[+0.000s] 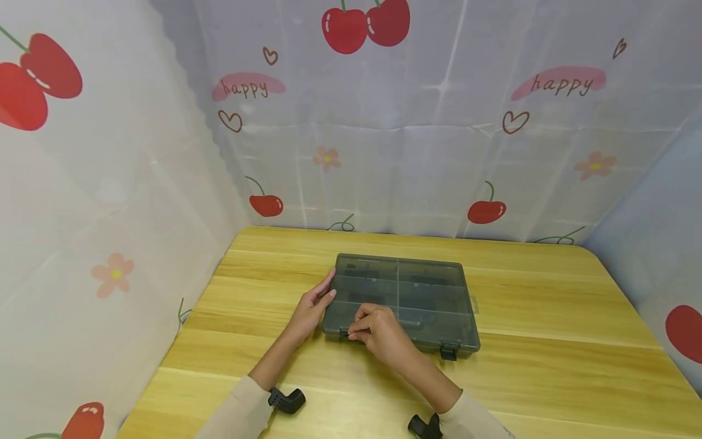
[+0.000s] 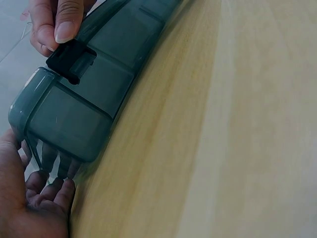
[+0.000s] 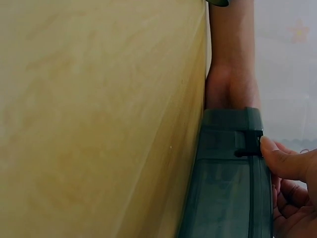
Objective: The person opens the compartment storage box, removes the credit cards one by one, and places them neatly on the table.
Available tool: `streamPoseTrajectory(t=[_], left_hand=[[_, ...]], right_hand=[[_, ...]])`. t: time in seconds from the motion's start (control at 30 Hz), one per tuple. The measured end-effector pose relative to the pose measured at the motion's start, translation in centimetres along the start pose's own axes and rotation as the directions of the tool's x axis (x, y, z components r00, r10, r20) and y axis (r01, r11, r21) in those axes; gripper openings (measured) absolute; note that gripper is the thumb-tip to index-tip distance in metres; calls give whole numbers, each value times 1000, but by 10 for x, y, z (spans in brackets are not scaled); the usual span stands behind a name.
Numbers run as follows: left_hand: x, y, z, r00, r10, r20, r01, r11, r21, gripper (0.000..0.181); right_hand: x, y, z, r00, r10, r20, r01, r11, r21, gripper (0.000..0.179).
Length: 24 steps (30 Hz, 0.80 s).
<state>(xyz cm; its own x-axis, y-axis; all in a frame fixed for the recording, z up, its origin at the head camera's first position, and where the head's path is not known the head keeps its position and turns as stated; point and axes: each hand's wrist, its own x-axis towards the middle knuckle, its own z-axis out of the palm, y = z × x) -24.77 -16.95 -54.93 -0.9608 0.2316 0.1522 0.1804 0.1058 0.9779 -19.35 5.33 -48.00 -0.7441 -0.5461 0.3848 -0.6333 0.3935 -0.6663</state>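
Observation:
A dark translucent plastic storage box point(image 1: 433, 297) with dividers lies on the table, its lid down. My left hand point(image 1: 309, 314) holds the box's left side, the thumb at the lid's edge and the other fingers against the side wall. My right hand point(image 1: 384, 334) reaches across the front and pinches the left black latch point(image 2: 72, 60) between thumb and fingers. In the right wrist view, the thumb presses at that latch point(image 3: 253, 144). A second black latch point(image 1: 448, 352) juts out from the front edge at the right.
The wood-grain table point(image 1: 548, 366) extends around the box. A clear tab point(image 1: 475, 304) sticks out at the box's right side. White curtains point(image 1: 384, 171) with cherry prints stand behind and beside the table. Black devices point(image 1: 287, 400) are strapped at both wrists.

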Motion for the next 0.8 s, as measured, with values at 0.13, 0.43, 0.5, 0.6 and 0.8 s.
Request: streamPoseTrajectory(t=[0.13, 0.43, 0.5, 0.6, 0.8], left_hand=[[0, 0, 0, 1000, -1, -3, 1, 1000, 0, 54], [1, 3, 0, 1000, 8, 1, -8, 1000, -4, 55], [1, 3, 0, 1000, 3, 3, -3, 1000, -2, 55], [2, 3, 0, 1000, 2, 5, -2, 1000, 0, 55], [0, 3, 1, 1000, -7, 0, 7, 1000, -1, 55]], right_hand=[[1, 0, 0, 1000, -6, -2, 6, 1000, 11, 9], [1, -2, -3, 1000, 26, 11, -26, 999, 46, 10], [1, -3, -3, 999, 32, 9, -33, 999, 43, 10], [2, -3, -3, 999, 34, 4, -34, 999, 39, 10], [0, -3, 0, 999, 32, -4, -31, 999, 40, 11]])
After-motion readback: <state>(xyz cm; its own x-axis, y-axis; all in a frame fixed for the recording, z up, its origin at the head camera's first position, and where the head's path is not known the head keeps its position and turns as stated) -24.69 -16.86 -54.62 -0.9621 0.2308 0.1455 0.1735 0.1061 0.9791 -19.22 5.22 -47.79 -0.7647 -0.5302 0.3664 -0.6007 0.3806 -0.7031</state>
